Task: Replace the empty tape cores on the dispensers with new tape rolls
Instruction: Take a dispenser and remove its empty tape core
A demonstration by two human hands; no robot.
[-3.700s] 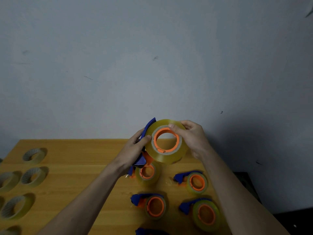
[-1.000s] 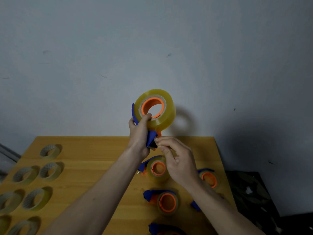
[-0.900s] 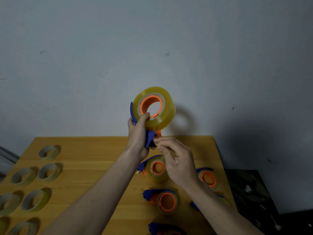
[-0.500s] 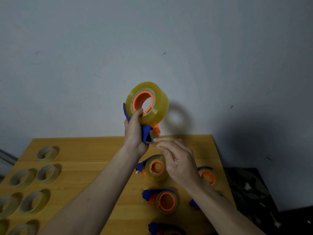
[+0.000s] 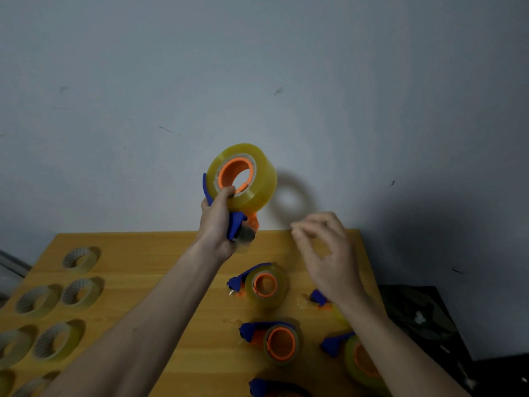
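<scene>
My left hand (image 5: 216, 222) grips a blue and orange dispenser (image 5: 236, 224) by its handle and holds it up in front of the wall. A full yellowish tape roll (image 5: 257, 193) sits on its orange hub, with my thumb resting on the roll's inner edge. My right hand (image 5: 326, 253) hovers to the right of the dispenser, apart from it. Its fingers are loosely curled and blurred, and I see nothing between them. Thin, nearly empty tape cores (image 5: 80, 292) lie in rows on the left of the wooden table (image 5: 143, 253).
Several loaded dispensers lie on the table's right half, one (image 5: 264, 285) just below the raised one, another (image 5: 279, 342) nearer me, a third (image 5: 355, 356) under my right forearm. A dark object (image 5: 415, 316) lies beyond the table's right edge. The grey wall stands close behind.
My right hand has left the dispenser's cutter end and moved to the right. My left hand still holds the dispenser up at about the same height.
</scene>
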